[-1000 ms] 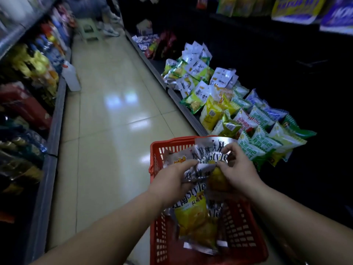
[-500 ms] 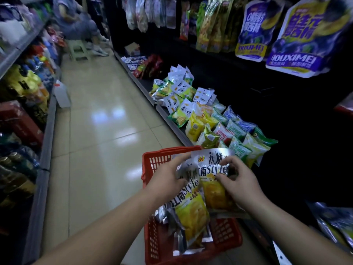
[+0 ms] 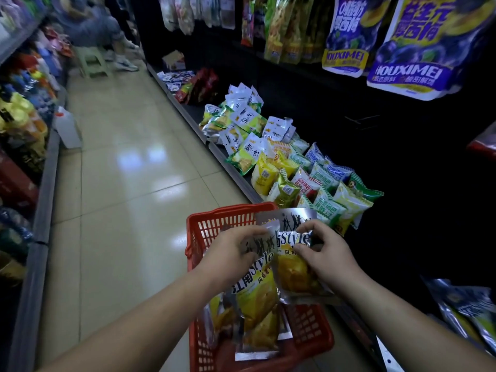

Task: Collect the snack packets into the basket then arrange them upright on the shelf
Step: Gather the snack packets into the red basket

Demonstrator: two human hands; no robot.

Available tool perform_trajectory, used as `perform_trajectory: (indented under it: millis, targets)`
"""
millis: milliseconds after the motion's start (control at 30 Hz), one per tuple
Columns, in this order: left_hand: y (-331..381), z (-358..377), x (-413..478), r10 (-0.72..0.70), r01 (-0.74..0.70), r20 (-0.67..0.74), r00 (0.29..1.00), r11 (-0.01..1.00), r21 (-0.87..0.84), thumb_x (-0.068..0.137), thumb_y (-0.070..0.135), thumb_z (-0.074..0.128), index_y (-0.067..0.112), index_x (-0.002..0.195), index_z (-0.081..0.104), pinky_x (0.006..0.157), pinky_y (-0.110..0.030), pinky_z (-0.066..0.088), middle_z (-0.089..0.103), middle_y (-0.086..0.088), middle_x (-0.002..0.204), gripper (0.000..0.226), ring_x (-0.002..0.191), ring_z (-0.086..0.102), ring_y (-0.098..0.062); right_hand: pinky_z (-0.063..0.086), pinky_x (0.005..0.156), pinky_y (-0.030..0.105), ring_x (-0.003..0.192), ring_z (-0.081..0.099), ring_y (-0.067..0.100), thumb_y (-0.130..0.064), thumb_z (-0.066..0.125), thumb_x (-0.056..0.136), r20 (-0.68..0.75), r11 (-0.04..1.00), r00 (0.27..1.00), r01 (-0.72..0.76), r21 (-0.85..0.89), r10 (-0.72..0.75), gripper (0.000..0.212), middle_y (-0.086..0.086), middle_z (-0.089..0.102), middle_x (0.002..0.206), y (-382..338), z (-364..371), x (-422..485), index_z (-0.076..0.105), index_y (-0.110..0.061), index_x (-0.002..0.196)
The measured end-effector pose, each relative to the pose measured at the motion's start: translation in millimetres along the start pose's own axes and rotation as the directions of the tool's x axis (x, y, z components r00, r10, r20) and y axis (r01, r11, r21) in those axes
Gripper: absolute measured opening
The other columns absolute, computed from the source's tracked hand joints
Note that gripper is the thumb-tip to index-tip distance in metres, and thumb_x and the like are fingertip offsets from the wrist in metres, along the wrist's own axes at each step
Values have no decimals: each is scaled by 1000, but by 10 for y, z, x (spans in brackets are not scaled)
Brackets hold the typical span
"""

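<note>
Since the earlier frame the view has lifted and both hands have pulled their packets slightly apart. The left hand (image 3: 230, 253) is clamped on one silver packet (image 3: 257, 288), the right hand (image 3: 326, 253) on another packet (image 3: 292, 269), both above the red basket (image 3: 308, 336) at lower centre. I judge the collecting is done and the shelving is in hand; next, one packet must stand upright on the shelf (image 3: 233, 170) at the right.

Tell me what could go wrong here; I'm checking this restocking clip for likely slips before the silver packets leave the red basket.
1. The left hand and right hand each pinch overlapping silver packets by their top edges; one could slide free and drop.
2. More packets stand loosely in the red basket and may snag or spill when these are lifted.
3. The low shelf already holds a leaning pile of green packets; new ones may topple there.
</note>
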State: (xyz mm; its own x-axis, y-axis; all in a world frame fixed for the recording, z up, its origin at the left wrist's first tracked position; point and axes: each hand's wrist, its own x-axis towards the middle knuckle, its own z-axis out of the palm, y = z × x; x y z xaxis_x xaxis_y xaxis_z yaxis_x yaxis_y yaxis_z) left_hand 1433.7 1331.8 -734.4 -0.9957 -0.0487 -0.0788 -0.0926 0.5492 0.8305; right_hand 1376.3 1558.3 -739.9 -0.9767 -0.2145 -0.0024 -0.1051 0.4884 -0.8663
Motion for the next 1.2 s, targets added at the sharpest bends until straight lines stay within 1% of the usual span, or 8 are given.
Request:
perform_trajectory:
  millis: [267, 433, 567, 700, 833, 933, 1067, 1200]
  targets:
    - [369, 143, -18, 98, -100, 22, 995, 989, 106, 88, 13, 76, 53, 129, 60, 102, -20, 48, 56, 21, 142, 59, 132, 50, -5, 58, 91, 34, 100, 65, 2, -24, 77, 89, -29, 997, 997, -73, 35, 74, 27, -19, 67, 115, 172, -373, -105, 72, -41, 108]
    - [927, 578, 33, 137, -137, 6, 991, 991, 11, 89, 10, 75, 47, 124, 66, 74, -9, 54, 57, 19, 127, 52, 101, 61, 6, 48, 61, 22, 69, 55, 11, -19, 76, 89, -177, 987, 971, -162, 17, 162, 27, -2, 66, 85, 507, -1008, -332, 70, -38, 108]
    - [1367, 1168, 2, 172, -162, 68, 983, 978, -128, 90, 14, 74, 53, 118, 66, 57, -36, 61, 62, 9, 128, 49, 71, 71, -8, 54, 91, 33, 97, 62, 15, -24, 74, 89, -338, 954, 897, -299, 11, 285, 34, -13, 66, 111, 856, -1678, -726, 69, -30, 123]
    - [1735, 1788, -181, 240, -206, 190, 952, 961, -183, 95, 17, 68, 53, 126, 60, 47, -36, 51, 62, 23, 100, 48, 56, 60, -23, 45, 97, 27, 109, 57, 12, -19, 71, 92, -465, 895, 775, -435, 99, 428, 36, -11, 62, 115, 1238, -2317, -1422, 65, -23, 128]
    - [2109, 2495, -301, 337, -292, 205, 919, 930, -222, 92, 13, 70, 41, 126, 64, 57, -11, 49, 64, 24, 107, 44, 72, 63, 12, 54, 83, 34, 95, 67, 21, -21, 71, 91, -609, 815, 588, -550, 181, 532, 33, -5, 64, 106, 1563, -2820, -2081, 65, -29, 123]
    - [2403, 3025, -400, 348, -273, 241, 906, 916, -294, 91, 11, 70, 31, 129, 66, 68, -16, 56, 70, 16, 109, 43, 87, 69, 4, 55, 75, 39, 76, 65, 23, -17, 68, 94, -670, 778, 478, -578, 248, 569, 34, -5, 60, 94, 1751, -3133, -2504, 62, -26, 126]
    - [2862, 3611, -578, 341, -214, 289, 894, 894, -393, 93, 3, 66, 27, 130, 65, 56, -24, 55, 72, 6, 99, 44, 61, 66, -7, 49, 82, 28, 95, 61, 18, -13, 69, 93, -743, 785, 361, -514, 345, 563, 46, 1, 61, 128, 1897, -3499, -2940, 59, -25, 137]
    - [3357, 3976, -770, 318, -146, 221, 922, 815, -561, 95, 4, 65, 28, 129, 61, 53, -20, 51, 69, 11, 93, 42, 55, 59, -4, 54, 95, 42, 112, 61, 27, -34, 82, 76, -762, 741, 182, -452, 496, 621, 82, 3, 40, 149, 1931, -3778, -3251, 44, -50, 146]
